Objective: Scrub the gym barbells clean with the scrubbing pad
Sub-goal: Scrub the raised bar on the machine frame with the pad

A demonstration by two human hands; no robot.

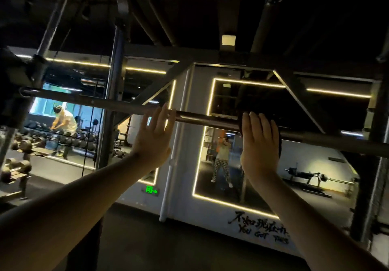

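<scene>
Two hands were raised to a long, dull grey barbell [210,120] set high in the rack [114,77]. The left hand [153,136] touched it with straight fingers [163,113]; the right hand [259,142] pressed a dark scrubbing pad [279,142] flat against it.

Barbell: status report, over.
Left hand flat on barbell. Right hand presses scrubbing pad against it. Bar bare between hands.
</scene>
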